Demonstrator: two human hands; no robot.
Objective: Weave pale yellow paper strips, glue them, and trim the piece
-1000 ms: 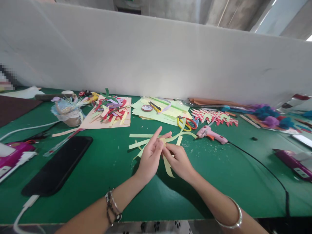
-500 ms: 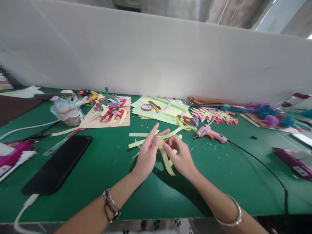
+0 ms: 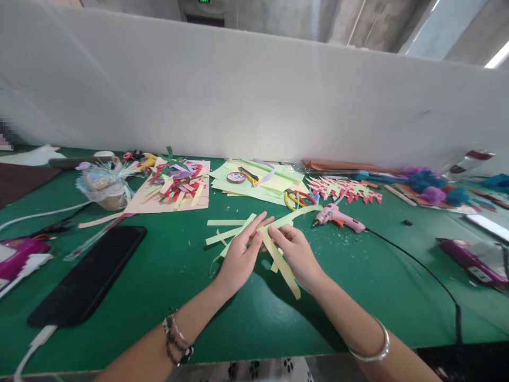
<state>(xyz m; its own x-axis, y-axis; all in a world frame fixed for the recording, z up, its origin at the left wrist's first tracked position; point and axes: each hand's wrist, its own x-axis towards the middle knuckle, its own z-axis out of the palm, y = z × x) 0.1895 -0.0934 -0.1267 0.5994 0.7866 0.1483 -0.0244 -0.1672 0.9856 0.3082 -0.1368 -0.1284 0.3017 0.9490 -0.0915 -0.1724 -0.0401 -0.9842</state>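
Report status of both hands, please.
Left hand and right hand hold yellow strip. Glue gun beyond right hand, on table. Phone off to left, clear of hands.

Green flat tabletop point(image 3: 167, 276); pale yellow-green paper strips point(image 3: 282, 262) at my hands; pink pistol-shaped glue gun point(image 3: 342, 218), orange trigger; red-and-white, seemingly checked, zigzag paper piece point(image 3: 342, 188) with light green patches.

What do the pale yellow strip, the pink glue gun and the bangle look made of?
Pale yellow strip: matte paper, judging by its thin, slightly curved form.
Pink glue gun: probably satin plastic, from its evenly pink, moulded body.
Bangle: seemingly polished metal, from its silvery glints.
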